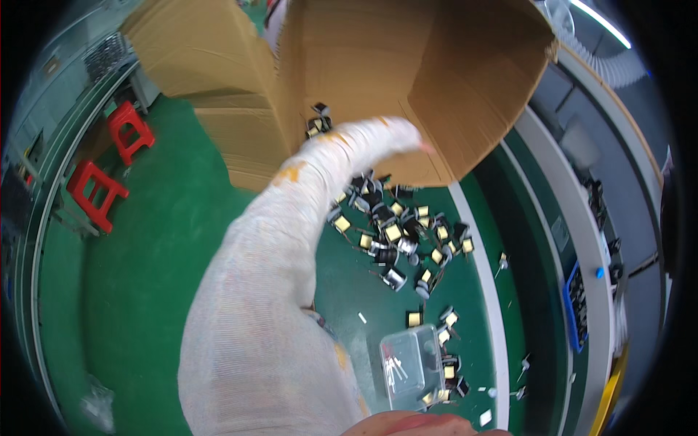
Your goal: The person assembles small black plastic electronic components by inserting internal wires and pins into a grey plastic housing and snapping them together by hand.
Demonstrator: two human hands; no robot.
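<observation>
Above the green table [145,291], one cardboard box [407,80] is held tilted, and dozens of small black-and-yellow parts [396,236] are spilled beneath it. One gloved hand [396,134] is pressed against the box; its grip cannot be told. One clear plastic tray [411,363] and two red stools [109,163] are seen.

Gloved hand [392,134] blurred at its fingertips inside the cardboard box [451,80], box top cut off, small parts [396,232] partly hidden behind the sleeve [269,291].
</observation>
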